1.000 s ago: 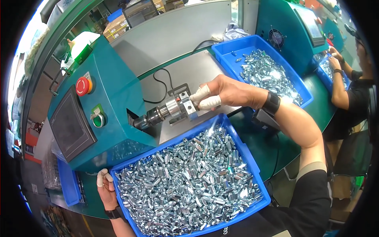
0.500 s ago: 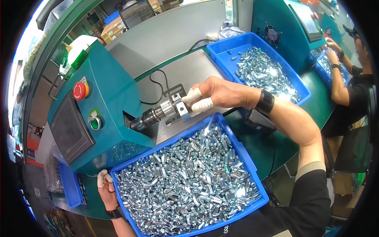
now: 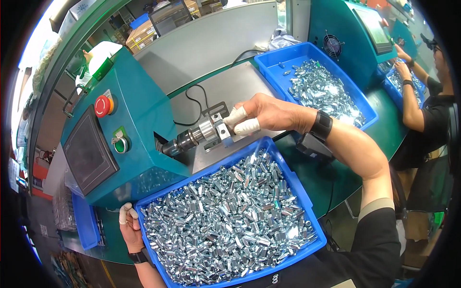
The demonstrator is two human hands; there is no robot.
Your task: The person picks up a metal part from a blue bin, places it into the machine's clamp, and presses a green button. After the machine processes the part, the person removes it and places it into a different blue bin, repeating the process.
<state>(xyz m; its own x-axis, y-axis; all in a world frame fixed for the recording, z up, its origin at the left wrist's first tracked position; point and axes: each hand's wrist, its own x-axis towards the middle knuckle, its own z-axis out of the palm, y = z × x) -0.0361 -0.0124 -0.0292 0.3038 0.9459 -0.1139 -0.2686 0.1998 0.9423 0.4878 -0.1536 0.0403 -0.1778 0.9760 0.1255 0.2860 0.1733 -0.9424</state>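
My right hand reaches across to a metal clamp block in front of the machine's spindle. White finger cots cover its thumb and forefinger, which press together at the block's outer face; anything between them is hidden. Below lies a blue tray heaped with small shiny hexagonal metal pieces. My left hand, also with pale finger cots, is beside the tray's left corner. Its fingers are curled in, and I cannot make out what they hold.
The green machine carries a red stop button, a green-ringed switch and a dark screen. Behind my right forearm stands another blue tray of metal pieces. A co-worker works at the far right. A black cable loops behind the spindle.
The whole view has shifted slightly. My right hand stays at the clamp block, and my left hand stays beside the tray corner with its fingers slightly shifted.
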